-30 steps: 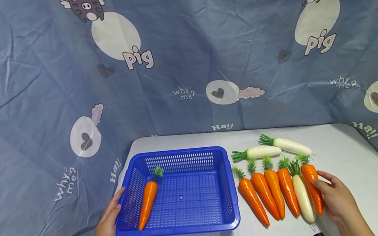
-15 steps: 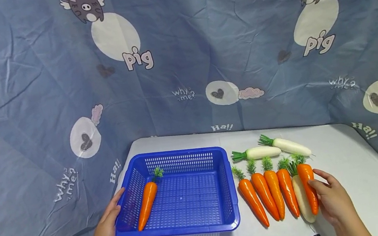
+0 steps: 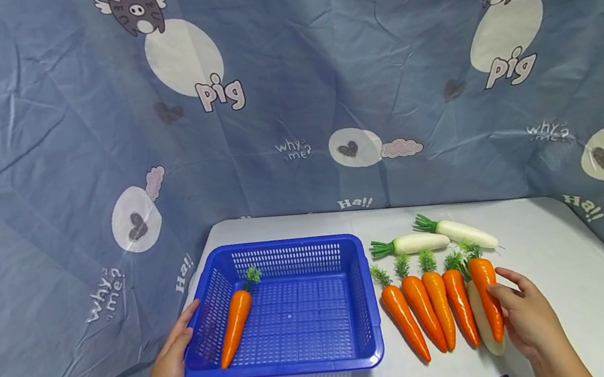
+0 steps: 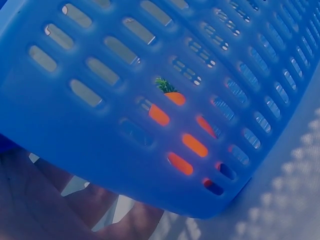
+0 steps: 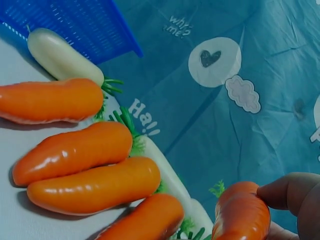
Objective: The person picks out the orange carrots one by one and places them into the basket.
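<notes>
In the head view my right hand (image 3: 532, 317) pinches an orange carrot (image 3: 487, 297) with a leafy green top between thumb and fingers. This carrot overlaps a white radish (image 3: 486, 333), hiding most of it. The right wrist view shows the thumb on the held carrot (image 5: 242, 212). At the far left, my left hand (image 3: 167, 368) grips the side of a blue plastic basket (image 3: 282, 368); its fingers (image 4: 135, 220) appear along the edge in the left wrist view. Inside the basket, one carrot (image 3: 237, 327) lies slanted by the left wall.
Several carrots (image 3: 404, 323) lie side by side between the basket and the right hand. Behind them two white radishes (image 3: 420, 242) lie on the white table (image 3: 573, 278). A blue-grey printed cloth (image 3: 287, 86) hangs along the back and sides.
My right hand has moved left with its carrot, which was beside the white radish and now covers much of it. The left hand and the basket have stayed put.
</notes>
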A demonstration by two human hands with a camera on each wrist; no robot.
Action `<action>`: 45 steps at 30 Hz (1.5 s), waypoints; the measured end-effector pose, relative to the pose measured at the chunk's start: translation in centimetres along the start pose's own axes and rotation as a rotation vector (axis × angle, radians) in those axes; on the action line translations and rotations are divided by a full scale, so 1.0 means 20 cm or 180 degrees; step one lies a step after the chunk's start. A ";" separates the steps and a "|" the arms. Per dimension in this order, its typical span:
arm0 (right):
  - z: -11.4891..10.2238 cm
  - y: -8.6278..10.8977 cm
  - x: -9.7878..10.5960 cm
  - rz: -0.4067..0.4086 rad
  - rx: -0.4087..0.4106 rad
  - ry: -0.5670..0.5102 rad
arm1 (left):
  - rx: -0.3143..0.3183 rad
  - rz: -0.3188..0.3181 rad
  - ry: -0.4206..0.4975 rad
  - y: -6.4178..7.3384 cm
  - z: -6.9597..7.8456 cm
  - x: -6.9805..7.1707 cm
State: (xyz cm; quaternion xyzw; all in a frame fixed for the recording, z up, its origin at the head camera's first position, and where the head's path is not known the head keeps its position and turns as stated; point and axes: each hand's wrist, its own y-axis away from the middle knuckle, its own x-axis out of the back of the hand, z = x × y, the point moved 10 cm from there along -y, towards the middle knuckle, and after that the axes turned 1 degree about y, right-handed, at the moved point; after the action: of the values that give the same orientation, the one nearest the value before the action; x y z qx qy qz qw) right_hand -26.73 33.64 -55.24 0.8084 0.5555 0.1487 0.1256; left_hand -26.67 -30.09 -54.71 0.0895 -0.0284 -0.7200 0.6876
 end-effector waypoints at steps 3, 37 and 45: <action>0.00 0.01 -0.01 0.0000 -0.0007 0.0012 | 0.0031 0.0010 -0.0017 0.00 0.00 0.00; -0.02 0.10 -0.22 -0.0528 0.0142 -0.0165 | 0.0086 0.0065 -0.0021 -0.01 -0.01 0.00; -0.02 0.11 -0.26 -0.0543 0.0186 -0.0152 | 0.0063 0.0044 -0.0035 -0.01 -0.01 0.01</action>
State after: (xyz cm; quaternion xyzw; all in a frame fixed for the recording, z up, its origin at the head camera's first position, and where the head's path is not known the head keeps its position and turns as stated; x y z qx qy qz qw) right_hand -26.68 28.03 -54.54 0.7648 0.6233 0.1019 0.1273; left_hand -26.85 -30.18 -54.92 0.0921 -0.0399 -0.7154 0.6915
